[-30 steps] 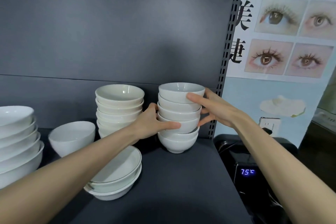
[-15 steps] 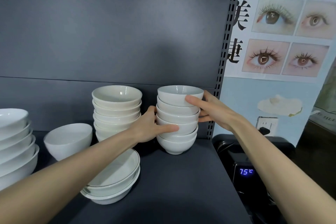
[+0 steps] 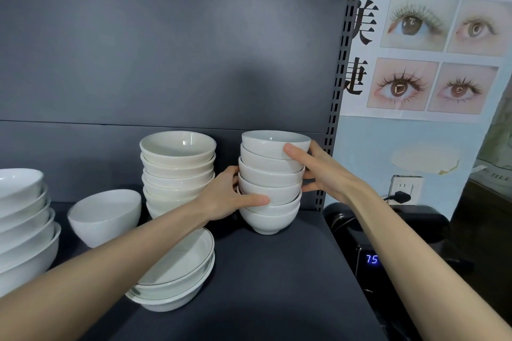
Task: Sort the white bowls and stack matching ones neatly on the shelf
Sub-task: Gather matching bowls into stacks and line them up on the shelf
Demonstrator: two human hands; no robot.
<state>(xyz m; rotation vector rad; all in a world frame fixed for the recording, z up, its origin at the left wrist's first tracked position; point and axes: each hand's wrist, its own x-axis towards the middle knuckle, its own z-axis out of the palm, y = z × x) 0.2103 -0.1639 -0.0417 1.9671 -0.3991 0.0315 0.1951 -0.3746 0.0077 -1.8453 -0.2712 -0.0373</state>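
A stack of several small white bowls (image 3: 270,188) stands at the back right of the dark shelf (image 3: 271,279). My left hand (image 3: 227,196) grips its lower left side, thumb across the front. My right hand (image 3: 318,169) holds its upper right side, thumb on the top bowl. To the left stands a second stack of cream bowls (image 3: 177,171). A single white bowl (image 3: 106,216) lies tilted further left. Two shallow rimmed bowls (image 3: 177,274) are stacked near the front, partly under my left forearm. A stack of larger white bowls (image 3: 22,224) sits at the far left.
The shelf's slotted upright (image 3: 335,97) rises just right of the held stack. A black appliance with a blue "75" display (image 3: 371,259) stands beyond the shelf's right edge, below a wall socket (image 3: 404,188). A poster (image 3: 432,50) covers the wall there.
Both hands have stayed on the right stack, which has barely shifted. The view has drifted slightly.
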